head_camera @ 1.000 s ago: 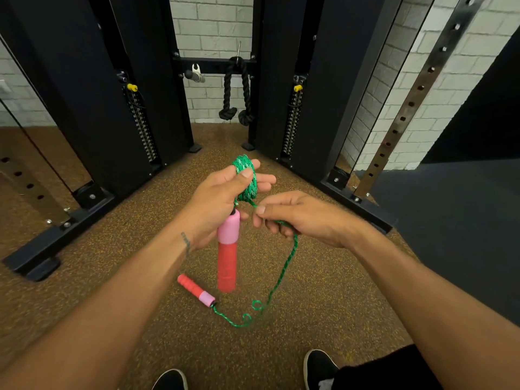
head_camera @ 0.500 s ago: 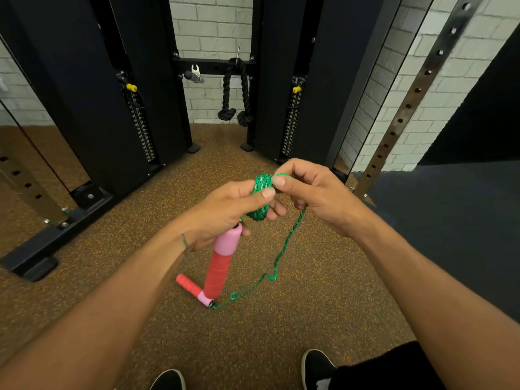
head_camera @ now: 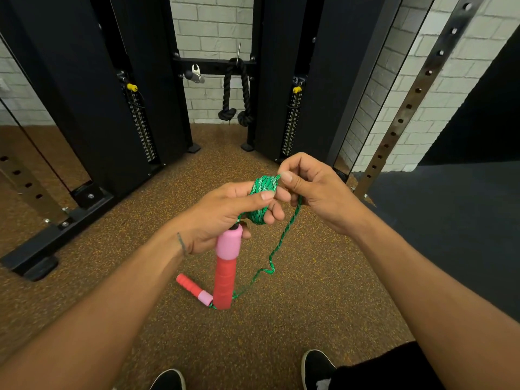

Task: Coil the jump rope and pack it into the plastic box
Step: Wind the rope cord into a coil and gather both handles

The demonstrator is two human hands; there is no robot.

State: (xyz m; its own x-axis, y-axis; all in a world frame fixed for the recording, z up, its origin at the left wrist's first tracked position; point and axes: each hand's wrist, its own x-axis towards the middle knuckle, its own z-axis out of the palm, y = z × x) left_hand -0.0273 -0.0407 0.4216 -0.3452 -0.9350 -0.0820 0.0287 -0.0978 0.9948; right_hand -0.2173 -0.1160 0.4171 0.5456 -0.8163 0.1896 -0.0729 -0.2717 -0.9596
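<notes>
While wrapped tight in the left hand [head_camera: 225, 215], green coil [head_camera: 261, 198] stayed neat. Pinched loose rope [head_camera: 281, 240] beside the coil with right hand [head_camera: 315, 190]. Best kept snug, each loop.

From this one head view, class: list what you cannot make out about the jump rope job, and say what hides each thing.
- Plastic box: nowhere in the head view, so its place is unknown.
- Number of turns in the green coil: left hand wraps it.
- Rope end pinched by right hand: hidden by its fingers.
- Where the rope joins the floor handle: the hanging handle covers it.
</notes>
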